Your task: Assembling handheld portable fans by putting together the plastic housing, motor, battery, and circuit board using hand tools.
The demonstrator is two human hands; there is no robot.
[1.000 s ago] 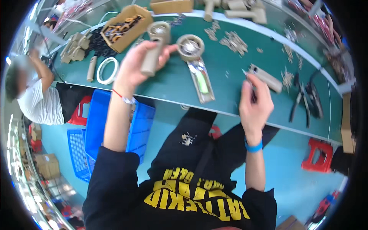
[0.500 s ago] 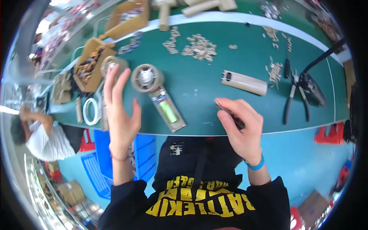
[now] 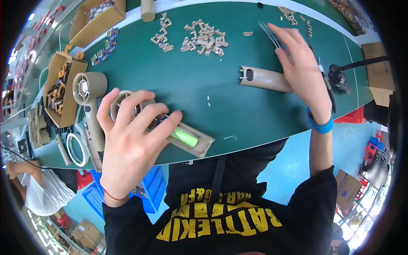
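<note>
My left hand (image 3: 138, 131) is bent over an opened beige handheld fan (image 3: 199, 144) on the green table, its fingers curved across the fan's head and upper handle. Inside the handle lie a green battery cell (image 3: 185, 137) and a small circuit board (image 3: 159, 120), which my fingers partly cover. Raised over the table's right side, my right hand (image 3: 304, 63) pinches metal tweezers (image 3: 270, 35), their tips pointing up and left. Below that hand lies a beige handle shell (image 3: 265, 79), its right end close to my wrist. A second handheld fan (image 3: 91, 89) stands left of my left hand.
Small beige plastic parts (image 3: 206, 40) are heaped at the back, near blue circuit boards (image 3: 105, 48). At left sit a carton of dark and orange parts (image 3: 63, 87) and a white ring-shaped roll (image 3: 77, 149). A black-stemmed device (image 3: 338, 76) stands at right. A person (image 3: 46, 187) is at far left.
My left hand has come down onto the opened fan, which now lies at a flatter angle. My right hand has moved up and right with the tweezers. The view has shifted.
</note>
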